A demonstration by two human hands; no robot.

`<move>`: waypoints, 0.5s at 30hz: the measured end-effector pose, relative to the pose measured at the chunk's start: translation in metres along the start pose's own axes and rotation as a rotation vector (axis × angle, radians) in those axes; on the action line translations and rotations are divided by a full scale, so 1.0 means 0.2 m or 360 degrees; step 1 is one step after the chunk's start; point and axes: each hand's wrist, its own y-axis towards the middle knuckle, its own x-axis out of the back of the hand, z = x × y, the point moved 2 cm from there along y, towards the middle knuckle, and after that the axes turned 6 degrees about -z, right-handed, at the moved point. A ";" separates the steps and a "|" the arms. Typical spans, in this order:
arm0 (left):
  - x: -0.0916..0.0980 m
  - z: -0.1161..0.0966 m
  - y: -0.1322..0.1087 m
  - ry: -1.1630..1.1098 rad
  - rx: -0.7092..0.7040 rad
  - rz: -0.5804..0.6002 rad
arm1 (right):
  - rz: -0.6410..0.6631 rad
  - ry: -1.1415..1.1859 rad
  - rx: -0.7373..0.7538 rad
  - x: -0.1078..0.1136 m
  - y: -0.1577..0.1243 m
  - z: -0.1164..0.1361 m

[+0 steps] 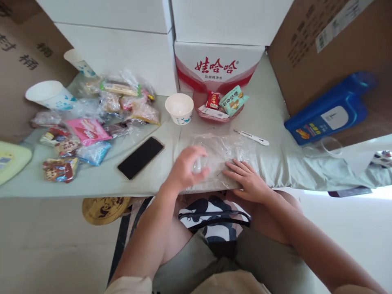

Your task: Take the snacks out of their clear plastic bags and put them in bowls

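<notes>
A clear plastic bag (219, 153) lies flat on the pale green table (101, 179) right in front of me. My left hand (186, 167) hovers over the bag's left part, blurred by motion, its fingers curled round something small and clear that I cannot name. My right hand (246, 177) lies flat on the bag's right part with its fingers stretched out and pressing down. A black phone (141, 157) lies to the left of the bag.
A white paper cup (179, 108) and a pink bowl (202, 115) of wrapped snacks stand behind the bag. A white pen-like stick (251, 137) lies at right. Several snack packets (88, 130) crowd the left. A blue jug (330, 110) and cardboard boxes (333, 45) ring the table.
</notes>
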 end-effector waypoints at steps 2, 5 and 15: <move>-0.07 -0.06 -0.07 0.0129 -0.0081 0.0495 | -0.0095 0.0092 0.0040 0.00 -0.01 -0.01; -0.12 -0.04 -0.12 0.0350 0.0073 0.0732 | -0.0314 0.0194 0.0075 0.03 -0.02 -0.04; 0.01 0.08 -0.05 -0.0005 0.0541 0.0046 | -0.1045 0.0639 -0.0461 0.11 -0.11 -0.22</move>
